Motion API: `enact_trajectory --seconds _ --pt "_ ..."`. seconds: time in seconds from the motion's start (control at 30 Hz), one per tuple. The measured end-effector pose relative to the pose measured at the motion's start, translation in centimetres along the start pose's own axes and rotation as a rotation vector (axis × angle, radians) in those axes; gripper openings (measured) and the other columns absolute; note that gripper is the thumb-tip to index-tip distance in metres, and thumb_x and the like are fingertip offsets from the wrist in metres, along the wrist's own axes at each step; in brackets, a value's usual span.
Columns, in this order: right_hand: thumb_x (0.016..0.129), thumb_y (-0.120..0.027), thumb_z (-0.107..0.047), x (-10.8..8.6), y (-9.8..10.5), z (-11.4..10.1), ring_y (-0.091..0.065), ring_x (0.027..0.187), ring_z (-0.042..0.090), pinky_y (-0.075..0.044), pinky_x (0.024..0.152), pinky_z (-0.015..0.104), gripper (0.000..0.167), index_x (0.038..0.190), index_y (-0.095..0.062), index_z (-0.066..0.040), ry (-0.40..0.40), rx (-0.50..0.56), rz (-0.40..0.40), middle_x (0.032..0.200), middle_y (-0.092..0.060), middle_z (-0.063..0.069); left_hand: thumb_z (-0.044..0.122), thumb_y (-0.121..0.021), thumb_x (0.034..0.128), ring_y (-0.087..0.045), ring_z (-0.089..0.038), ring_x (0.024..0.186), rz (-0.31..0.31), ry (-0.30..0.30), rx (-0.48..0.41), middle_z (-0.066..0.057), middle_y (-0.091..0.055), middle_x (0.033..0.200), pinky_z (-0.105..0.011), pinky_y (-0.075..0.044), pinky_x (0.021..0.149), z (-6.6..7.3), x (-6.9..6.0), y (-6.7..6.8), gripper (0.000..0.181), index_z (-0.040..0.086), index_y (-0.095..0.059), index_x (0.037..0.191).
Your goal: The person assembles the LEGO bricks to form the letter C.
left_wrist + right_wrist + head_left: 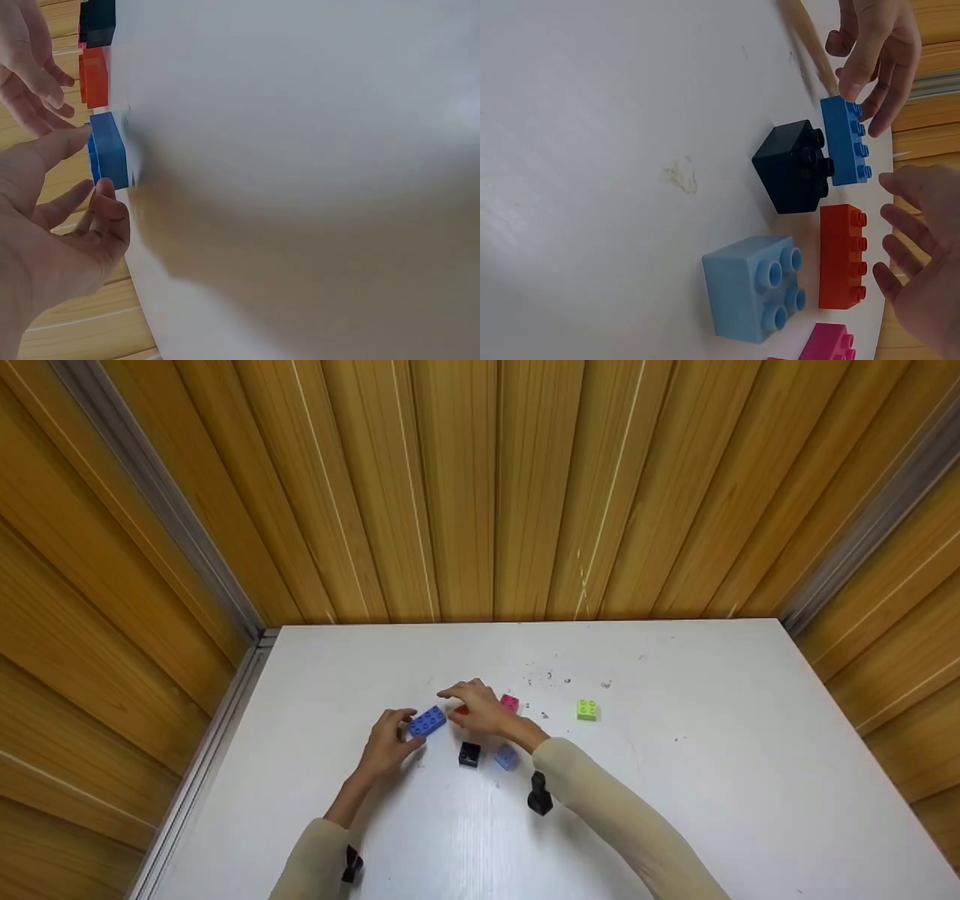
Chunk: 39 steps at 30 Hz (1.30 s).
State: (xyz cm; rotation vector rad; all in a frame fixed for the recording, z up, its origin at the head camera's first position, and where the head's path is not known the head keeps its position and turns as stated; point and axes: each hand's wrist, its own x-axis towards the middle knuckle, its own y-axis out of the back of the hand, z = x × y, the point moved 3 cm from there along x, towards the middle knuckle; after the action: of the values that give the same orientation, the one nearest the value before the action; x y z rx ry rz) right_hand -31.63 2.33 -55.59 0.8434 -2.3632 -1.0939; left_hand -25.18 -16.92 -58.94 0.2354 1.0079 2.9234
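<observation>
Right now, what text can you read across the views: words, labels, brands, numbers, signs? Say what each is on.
None readable.
Long blue brick, red brick, black brick, pale blue brick, pink brick, lime brick: any fine marking is too small or blurred to read.
White tabletop: specks and smudges, no characters.

Two hands (pixel 388 744) (pixel 478 709), one table (pixel 720 780) and at least six bricks (pixel 427 721) (pixel 469 754) (pixel 506 757) (pixel 510 703) (pixel 586 709) (pixel 841 256) show
</observation>
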Motion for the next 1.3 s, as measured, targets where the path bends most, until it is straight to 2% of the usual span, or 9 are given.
enact_trajectory --seconds 0.27,0.37,0.53,0.73,0.87,1.0,1.1,1.3 --pt "0.098 -0.063 -0.011 0.1 -1.3 -0.5 -0.051 0.126 0.037 -0.036 0.099 0.056 0.04 0.138 -0.063 -0.006 -0.055 -0.111 -0.035 0.134 -0.066 0.014 0.0 -0.076 0.085 -0.059 -0.027 0.089 0.015 0.043 0.024 -0.022 -0.064 0.11 -0.028 -0.045 0.074 -0.3 0.1 -0.2 0.039 -0.009 -0.065 0.121" --pt "0.097 -0.065 -0.011 0.0 -1.7 -0.5 -0.051 0.125 0.035 -0.034 0.1 0.055 0.041 0.138 -0.064 -0.009 -0.061 -0.132 -0.038 0.134 -0.067 0.012 0.0 -0.075 0.0861 -0.057 -0.024 0.087 0.015 0.037 0.025 -0.021 -0.064 0.107 -0.027 -0.044 0.073 -0.3 0.1 -0.3 0.037 -0.007 -0.066 0.121" --pt "0.096 -0.064 -0.01 -0.2 -2.1 -0.5 -0.051 0.124 0.032 -0.033 0.102 0.053 0.04 0.136 -0.065 -0.01 -0.068 -0.15 -0.027 0.132 -0.068 0.011 -0.002 -0.072 0.0885 -0.055 -0.021 0.085 0.001 0.004 0.019 -0.019 -0.063 0.104 -0.026 -0.044 0.072 -0.3 -0.2 -0.5 0.033 -0.005 -0.067 0.121" --pt "0.096 -0.066 -0.01 -0.5 -2.1 -0.4 -0.051 0.125 0.034 -0.032 0.103 0.055 0.036 0.132 -0.068 -0.009 -0.047 -0.142 0.005 0.128 -0.068 0.012 -0.001 -0.069 0.0921 -0.056 -0.023 0.093 -0.01 -0.027 -0.009 -0.018 -0.063 0.109 -0.031 -0.047 0.08 -0.2 -0.8 -0.5 0.032 -0.004 -0.065 0.124" --pt "0.095 -0.068 -0.011 -0.9 -1.8 -0.6 -0.05 0.126 0.035 -0.031 0.102 0.056 0.034 0.129 -0.069 -0.009 -0.017 -0.13 0.026 0.127 -0.068 0.013 -0.003 -0.068 0.0925 -0.059 -0.023 0.092 -0.02 -0.063 -0.036 -0.02 -0.062 0.112 -0.028 -0.049 0.077 -0.1 -0.9 -0.3 0.033 -0.005 -0.064 0.126" --pt "0.097 -0.066 -0.01 -1.7 -1.3 -0.8 -0.05 0.126 0.034 -0.031 0.1 0.055 0.03 0.127 -0.07 -0.009 0.001 -0.127 0.038 0.127 -0.068 0.012 -0.003 -0.066 0.0936 -0.061 -0.022 0.09 -0.054 -0.072 -0.078 -0.021 -0.061 0.116 -0.022 -0.05 0.073 0.3 -1.2 -0.2 0.035 -0.005 -0.063 0.128" --pt "0.097 -0.067 -0.013 -2.4 -1.0 -1.0 -0.05 0.127 0.032 -0.032 0.101 0.054 0.031 0.128 -0.07 -0.01 0.009 -0.13 0.035 0.128 -0.068 0.011 -0.003 -0.065 0.0948 -0.062 -0.022 0.092 -0.076 -0.08 -0.093 -0.021 -0.061 0.117 -0.021 -0.05 0.075 0.7 -1.5 -0.1 0.035 -0.004 -0.062 0.13" --pt "0.095 -0.072 -0.017 -3.8 -0.2 -1.8 -0.052 0.124 0.031 -0.032 0.102 0.056 0.032 0.126 -0.07 -0.008 0.059 -0.11 0.067 0.126 -0.07 0.011 -0.002 -0.066 0.0946 -0.064 -0.028 0.092 -0.086 -0.183 -0.092 -0.024 -0.061 0.116 -0.027 -0.053 0.078 1.9 -2.2 0.5 0.034 -0.007 -0.062 0.128"
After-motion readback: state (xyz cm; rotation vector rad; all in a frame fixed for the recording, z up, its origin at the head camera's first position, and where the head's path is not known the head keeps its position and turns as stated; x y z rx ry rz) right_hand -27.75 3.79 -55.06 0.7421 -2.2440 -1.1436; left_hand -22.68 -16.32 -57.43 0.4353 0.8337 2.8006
